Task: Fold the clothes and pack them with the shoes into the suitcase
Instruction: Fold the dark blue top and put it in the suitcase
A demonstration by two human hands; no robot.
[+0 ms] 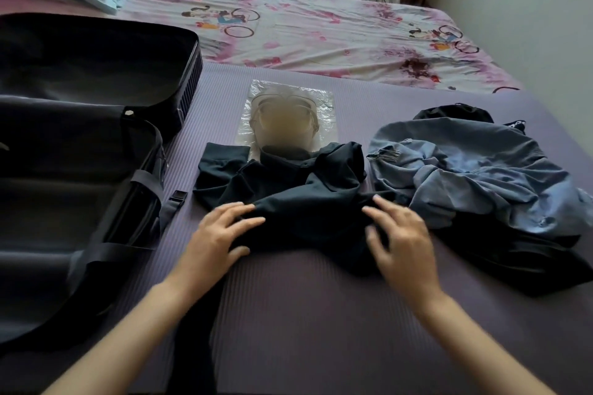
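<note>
Head view, lower centre: our left hand (pixel 221 234) and right hand (pixel 401 240), grip wide, holding nothing, press the black shirt (pixel 305 202); we should smooth it flat before folding.

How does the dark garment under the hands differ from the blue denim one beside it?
The dark garment is near-black and plain; the denim garment is faded blue with a frayed tear. The left hand and right hand rest on the dark garment; no hand touches the denim garment. Both lie rumpled and unfolded on the purple mat, outside the open suitcase.
</note>
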